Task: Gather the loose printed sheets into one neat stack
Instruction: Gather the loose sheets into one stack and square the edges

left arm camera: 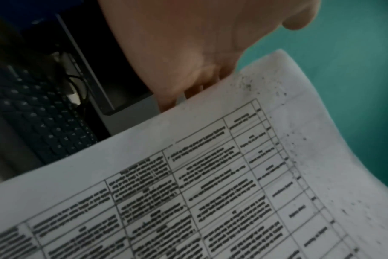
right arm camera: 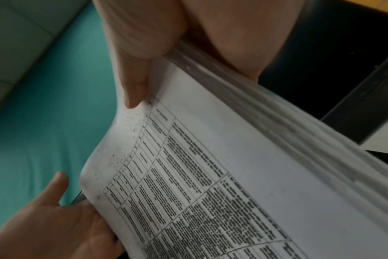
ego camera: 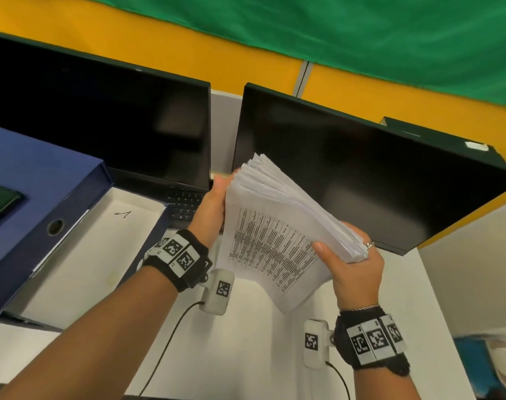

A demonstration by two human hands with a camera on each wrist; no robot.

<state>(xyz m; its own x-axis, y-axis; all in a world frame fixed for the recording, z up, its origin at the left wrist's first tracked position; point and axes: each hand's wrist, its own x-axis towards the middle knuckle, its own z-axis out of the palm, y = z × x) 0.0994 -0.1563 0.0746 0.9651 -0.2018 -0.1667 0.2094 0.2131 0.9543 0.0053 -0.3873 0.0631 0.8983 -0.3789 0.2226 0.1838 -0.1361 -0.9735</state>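
Both hands are holding the stack of printed sheets (ego camera: 277, 226) up in front of the right-hand monitor (ego camera: 375, 174). The right hand (ego camera: 354, 265) is pinching one edge, thumb on top, while the left hand (ego camera: 214, 206) is cupping the opposite side, edges fanning unevenly.

Head view: from above, facing forward and down, both hands and the gripped stack of sheets (ego camera: 277, 241) mid-frame. Left wrist view: very near, along the palm toward the stack's held edge. Right wrist view: equally near (opposite edge). All three share the printed top page.
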